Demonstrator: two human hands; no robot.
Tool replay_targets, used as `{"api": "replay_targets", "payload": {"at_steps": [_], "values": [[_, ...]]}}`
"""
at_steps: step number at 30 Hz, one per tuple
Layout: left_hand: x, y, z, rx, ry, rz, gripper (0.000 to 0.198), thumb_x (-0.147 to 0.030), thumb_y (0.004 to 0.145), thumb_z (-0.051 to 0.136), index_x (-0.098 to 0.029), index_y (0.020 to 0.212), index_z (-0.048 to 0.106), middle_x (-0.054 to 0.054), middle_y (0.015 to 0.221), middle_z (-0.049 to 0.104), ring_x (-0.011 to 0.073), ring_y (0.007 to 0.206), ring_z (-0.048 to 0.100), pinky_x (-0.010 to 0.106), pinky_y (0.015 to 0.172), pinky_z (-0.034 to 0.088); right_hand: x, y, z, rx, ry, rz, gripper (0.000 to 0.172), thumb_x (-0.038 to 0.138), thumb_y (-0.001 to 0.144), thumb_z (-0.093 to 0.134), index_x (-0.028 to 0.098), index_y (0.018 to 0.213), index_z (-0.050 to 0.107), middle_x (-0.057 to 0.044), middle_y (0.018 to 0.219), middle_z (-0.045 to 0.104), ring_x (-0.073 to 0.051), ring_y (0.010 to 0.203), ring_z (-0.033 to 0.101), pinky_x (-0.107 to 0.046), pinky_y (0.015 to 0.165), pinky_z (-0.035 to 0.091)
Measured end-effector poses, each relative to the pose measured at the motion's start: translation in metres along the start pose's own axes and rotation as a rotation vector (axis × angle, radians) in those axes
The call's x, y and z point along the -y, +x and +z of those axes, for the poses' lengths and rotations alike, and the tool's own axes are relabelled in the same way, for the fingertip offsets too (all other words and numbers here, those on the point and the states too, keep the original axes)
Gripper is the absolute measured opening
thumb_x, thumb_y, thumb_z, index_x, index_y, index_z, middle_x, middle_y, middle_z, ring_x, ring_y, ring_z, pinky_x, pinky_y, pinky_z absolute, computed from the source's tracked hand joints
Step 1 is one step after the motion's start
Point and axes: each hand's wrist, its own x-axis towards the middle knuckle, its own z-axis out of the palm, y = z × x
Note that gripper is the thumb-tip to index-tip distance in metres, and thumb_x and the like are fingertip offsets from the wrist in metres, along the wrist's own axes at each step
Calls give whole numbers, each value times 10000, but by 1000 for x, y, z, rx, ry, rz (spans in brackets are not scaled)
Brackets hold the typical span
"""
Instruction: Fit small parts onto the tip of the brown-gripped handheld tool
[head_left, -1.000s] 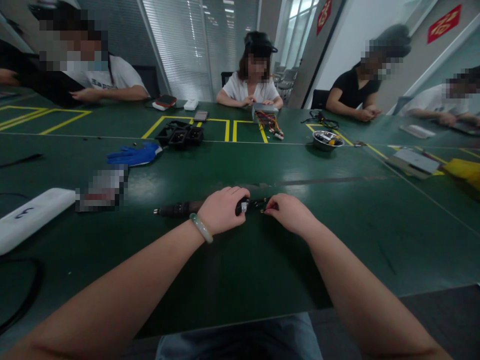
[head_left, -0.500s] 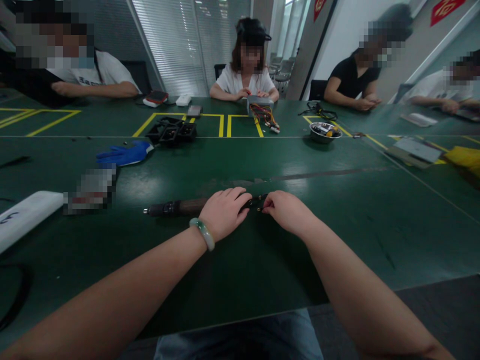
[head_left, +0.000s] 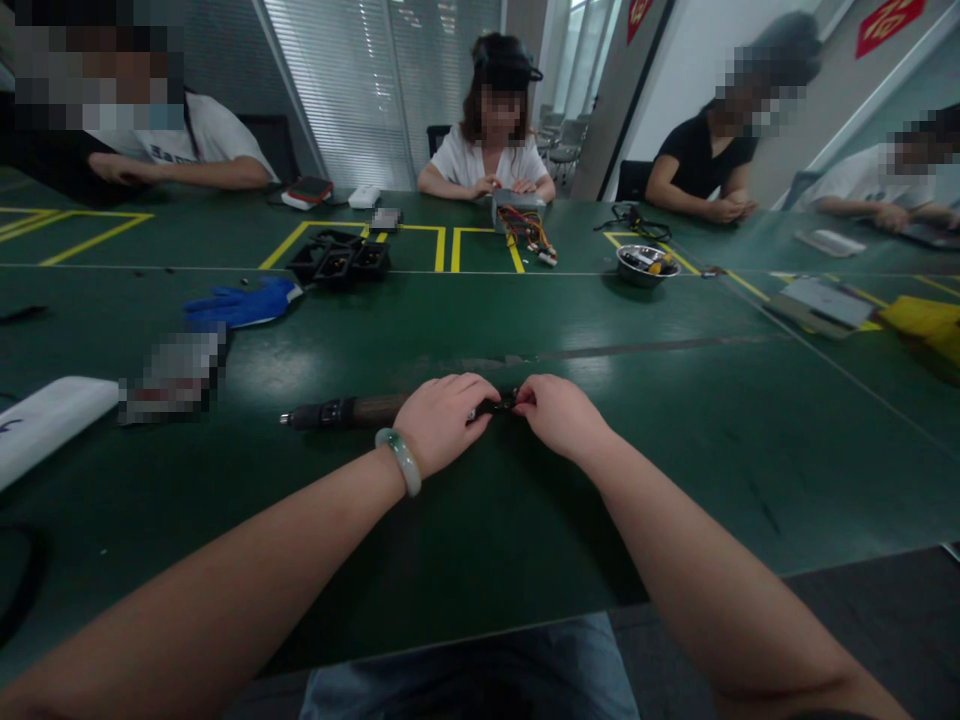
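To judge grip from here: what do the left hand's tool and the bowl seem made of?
Tool: probably matte plastic, from its dark, dull look; its shiny silvery tip suggests metal. Bowl: likely polished steel, from its silvery glints.

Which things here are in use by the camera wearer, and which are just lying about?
In use, apparently:
- dark cylindrical tool, in the left hand
- small dark piece, at the right hand

Lying about:
- blue glove
- metal bowl
- white bar-shaped object
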Motion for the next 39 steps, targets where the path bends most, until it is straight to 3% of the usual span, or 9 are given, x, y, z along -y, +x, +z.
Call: {"api": "replay_targets", "payload": {"at_steps": [6,15,24,32,39], "values": [[2,0,1,5,-14,23,215,-233,862,581,-234,1076,590,16,1134,620,204,1033,569,364,893,447,7,-1,-1,-26,29,-46,41,231,830,639,217,848,672,-8,871,645,-155,811,571,-268,699,378],[3,0,1,-12,-19,24,201,-248,874,570,-233,1072,599,21,1126,625,208,1024,576,371,880,452,3,-3,0,-27,-13,-46,17,209,839,639,200,854,638,-26,924,626,-161,845,556,-271,734,381],[4,0,1,-9,-16,20,206,-259,865,589,-245,1070,607,6,1125,630,204,1018,575,367,871,447,1,-1,3,-54,-12,-144,37,224,847,621,199,874,614,-25,929,621,-159,850,564,-273,745,388],[4,0,1,-9,-4,16,197,-267,870,582,-258,1063,621,-9,1139,630,200,1023,577,370,877,447,6,-4,-1,-64,-86,-147,41,249,878,578,223,897,603,-7,883,642,-169,802,576,-276,666,363],[4,0,1,-10,-12,16,195,-274,873,583,-257,1063,623,-8,1140,634,203,1013,581,374,885,447,7,-5,-1,-90,-106,-172,21,233,875,585,221,892,588,-5,890,640,-166,817,580,-272,685,368]]}}
